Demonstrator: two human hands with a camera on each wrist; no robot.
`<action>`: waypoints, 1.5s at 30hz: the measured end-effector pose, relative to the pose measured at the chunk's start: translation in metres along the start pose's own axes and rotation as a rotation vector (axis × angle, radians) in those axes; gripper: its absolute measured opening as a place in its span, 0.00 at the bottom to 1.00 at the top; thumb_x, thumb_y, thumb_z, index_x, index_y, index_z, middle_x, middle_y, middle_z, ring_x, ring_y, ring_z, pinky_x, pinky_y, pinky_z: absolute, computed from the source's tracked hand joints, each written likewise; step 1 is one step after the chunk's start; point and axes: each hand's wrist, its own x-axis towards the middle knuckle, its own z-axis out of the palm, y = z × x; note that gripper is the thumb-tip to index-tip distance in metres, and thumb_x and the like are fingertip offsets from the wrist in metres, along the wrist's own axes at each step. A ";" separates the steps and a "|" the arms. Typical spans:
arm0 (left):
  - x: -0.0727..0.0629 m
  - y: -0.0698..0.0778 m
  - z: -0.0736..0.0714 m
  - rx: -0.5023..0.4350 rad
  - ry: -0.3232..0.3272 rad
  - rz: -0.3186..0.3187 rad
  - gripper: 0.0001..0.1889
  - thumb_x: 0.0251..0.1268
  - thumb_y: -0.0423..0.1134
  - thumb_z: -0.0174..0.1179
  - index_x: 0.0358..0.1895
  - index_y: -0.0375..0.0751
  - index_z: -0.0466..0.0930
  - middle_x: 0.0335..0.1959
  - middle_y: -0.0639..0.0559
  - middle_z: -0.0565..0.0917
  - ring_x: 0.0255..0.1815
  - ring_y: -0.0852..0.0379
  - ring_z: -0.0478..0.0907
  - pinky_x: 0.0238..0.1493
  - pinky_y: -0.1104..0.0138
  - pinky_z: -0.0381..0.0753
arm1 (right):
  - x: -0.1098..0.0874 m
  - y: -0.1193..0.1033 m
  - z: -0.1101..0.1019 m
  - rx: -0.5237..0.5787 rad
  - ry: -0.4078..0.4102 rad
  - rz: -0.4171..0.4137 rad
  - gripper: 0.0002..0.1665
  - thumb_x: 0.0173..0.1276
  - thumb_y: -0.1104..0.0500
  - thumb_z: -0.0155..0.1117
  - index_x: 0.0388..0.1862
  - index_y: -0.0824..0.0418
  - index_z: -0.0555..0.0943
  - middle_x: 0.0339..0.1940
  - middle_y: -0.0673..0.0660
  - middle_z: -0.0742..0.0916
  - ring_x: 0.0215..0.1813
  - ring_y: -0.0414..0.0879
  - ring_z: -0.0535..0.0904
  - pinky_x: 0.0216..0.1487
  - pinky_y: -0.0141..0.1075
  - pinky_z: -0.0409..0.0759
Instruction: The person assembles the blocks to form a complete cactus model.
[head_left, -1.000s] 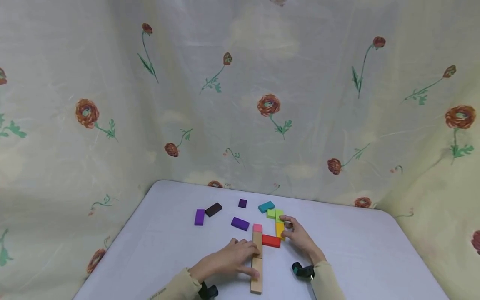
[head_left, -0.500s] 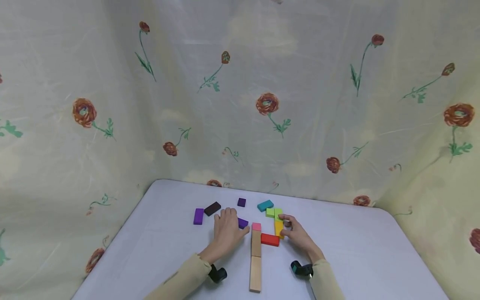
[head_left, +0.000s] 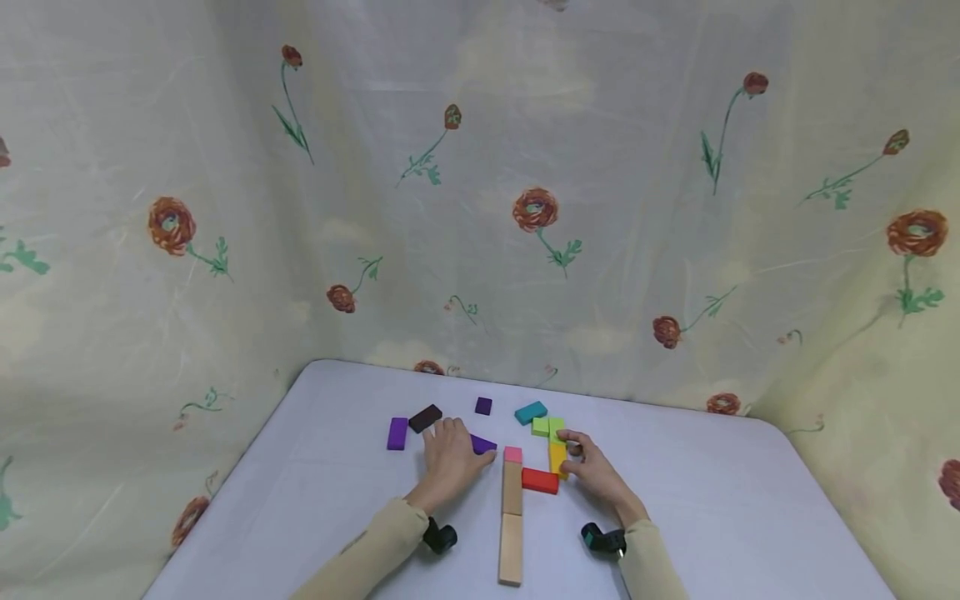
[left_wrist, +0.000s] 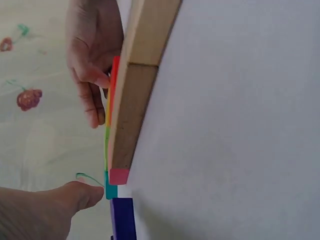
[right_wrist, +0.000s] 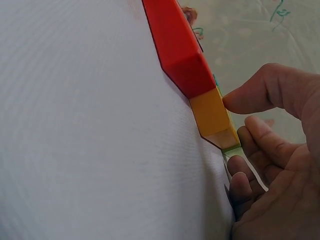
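In the head view my left hand (head_left: pixel 450 462) reaches over a purple block (head_left: pixel 483 445), which it partly covers. The fingers lie beyond the block and the thumb at its near right end. From the left wrist, the thumb (left_wrist: pixel 82 196) shows apart from that purple block (left_wrist: pixel 124 217). My right hand (head_left: pixel 596 475) rests at the right edge of a yellow block (head_left: pixel 558 458) and a lime block (head_left: pixel 557 427). Its thumb touches the yellow block (right_wrist: pixel 212 117) in the right wrist view, the other fingers loosely bent. A red block (head_left: pixel 540 480) joins yellow to a wooden row (head_left: pixel 512 487).
A pink block (head_left: pixel 513 454) caps the wooden row. Behind stand a smaller lime block (head_left: pixel 540 427), a teal block (head_left: pixel 531 412) and a small dark purple block (head_left: pixel 483 406). Farther left lie a dark brown block (head_left: pixel 425 417) and another purple block (head_left: pixel 397 433) on the white table (head_left: pixel 712 500).
My left hand has left the wooden blocks and moved away and to the left, over the purple block. The right hand has stayed at the yellow and lime blocks.
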 end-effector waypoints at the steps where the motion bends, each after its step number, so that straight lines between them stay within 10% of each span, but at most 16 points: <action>1: 0.001 0.000 0.001 0.007 -0.006 -0.002 0.40 0.46 0.68 0.67 0.46 0.32 0.76 0.42 0.41 0.79 0.48 0.46 0.73 0.53 0.50 0.68 | 0.000 0.000 0.000 0.000 -0.001 -0.002 0.33 0.63 0.65 0.62 0.68 0.56 0.67 0.65 0.62 0.71 0.64 0.57 0.64 0.60 0.52 0.70; 14: 0.009 0.001 0.009 -0.026 -0.041 0.001 0.36 0.48 0.63 0.69 0.44 0.31 0.77 0.37 0.42 0.78 0.43 0.47 0.71 0.48 0.53 0.68 | 0.000 0.001 0.000 0.003 -0.001 -0.003 0.33 0.63 0.64 0.62 0.67 0.55 0.67 0.66 0.61 0.71 0.65 0.58 0.64 0.62 0.53 0.69; 30: 0.042 -0.021 0.002 -0.187 -0.289 0.226 0.28 0.57 0.47 0.68 0.58 0.37 0.77 0.55 0.42 0.79 0.57 0.44 0.71 0.58 0.44 0.64 | 0.000 0.001 0.000 0.020 -0.014 0.014 0.34 0.63 0.64 0.62 0.68 0.54 0.66 0.68 0.60 0.69 0.66 0.58 0.63 0.64 0.56 0.67; 45: 0.052 -0.023 0.010 -0.429 -0.350 0.190 0.25 0.58 0.40 0.67 0.59 0.36 0.76 0.59 0.40 0.76 0.62 0.42 0.70 0.64 0.40 0.60 | 0.000 0.001 0.000 0.011 -0.008 0.031 0.34 0.63 0.64 0.62 0.68 0.52 0.67 0.66 0.61 0.70 0.65 0.58 0.63 0.63 0.55 0.68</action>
